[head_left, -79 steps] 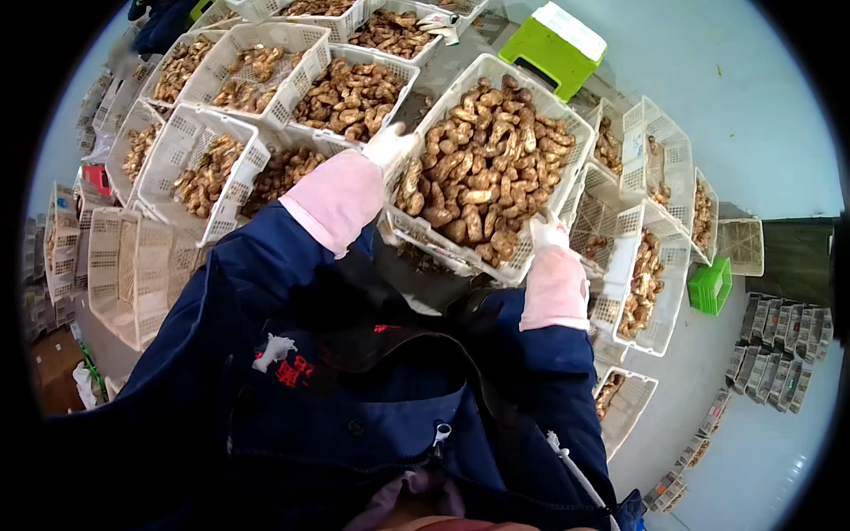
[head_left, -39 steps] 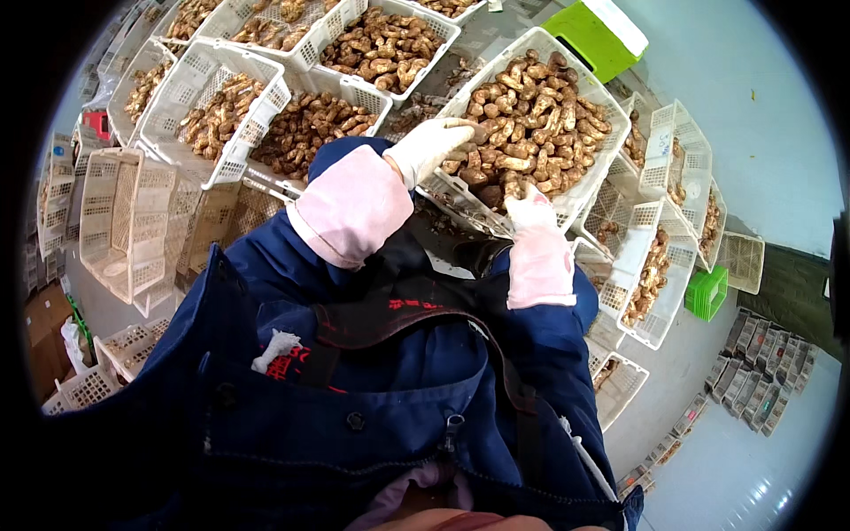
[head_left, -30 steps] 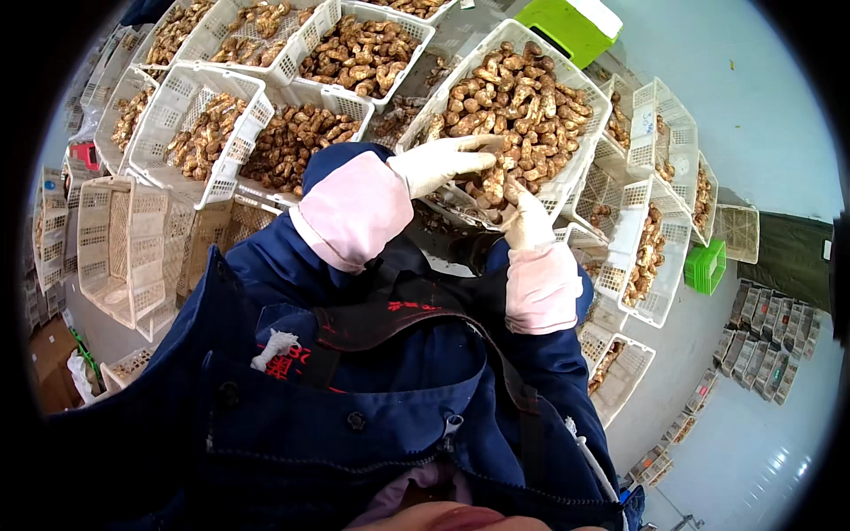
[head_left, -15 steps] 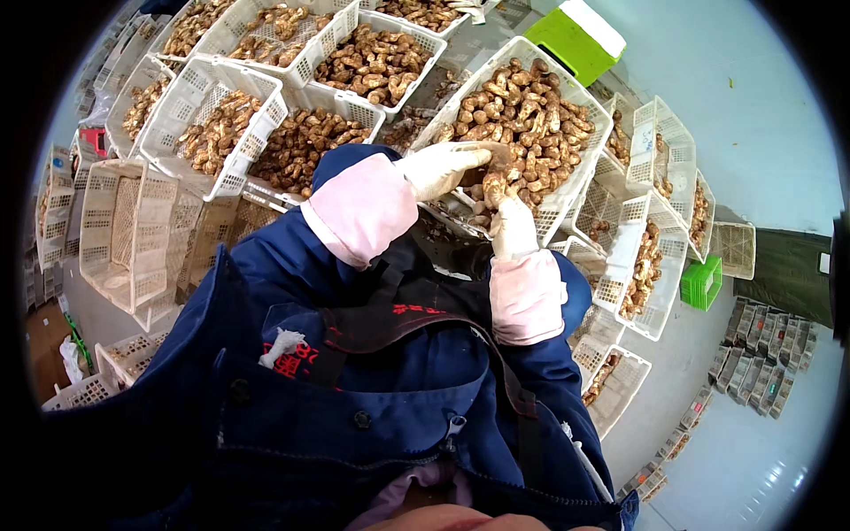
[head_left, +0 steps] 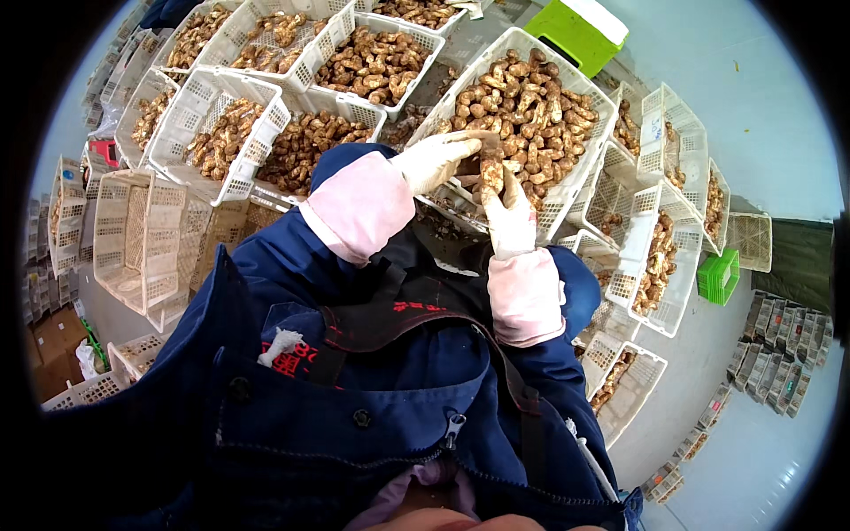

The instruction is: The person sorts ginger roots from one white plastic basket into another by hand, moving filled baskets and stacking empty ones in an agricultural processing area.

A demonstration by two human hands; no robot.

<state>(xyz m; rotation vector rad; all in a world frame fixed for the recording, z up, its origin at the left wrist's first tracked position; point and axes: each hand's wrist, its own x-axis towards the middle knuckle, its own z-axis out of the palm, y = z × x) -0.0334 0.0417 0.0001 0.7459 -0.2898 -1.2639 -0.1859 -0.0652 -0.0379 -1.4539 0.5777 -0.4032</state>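
Both my hands wear off-white gloves with soiled fingertips and meet over the near edge of a large white crate (head_left: 595,87) heaped with brown mushrooms (head_left: 531,115). Between them is one thick-stemmed brown mushroom (head_left: 491,168). My left hand (head_left: 436,163) reaches in from the left, its fingers closed about the mushroom's upper end. From below, my right hand (head_left: 511,221) pinches the lower end between thumb and fingers. The left fingertips overlap the mushroom, so their exact contact is partly hidden.
More white crates of mushrooms (head_left: 372,66) stand at the far left, and others (head_left: 657,265) at the right. Stacked crates (head_left: 133,234) without mushrooms stand left of me. A green box with a white lid (head_left: 580,35) sits beyond the large crate; a green basket (head_left: 718,276) lies right.
My left hand has drawn slightly left and its fingers have shifted on the mushroom. The mushroom now stands more upright between my hands. The view has turned a little.
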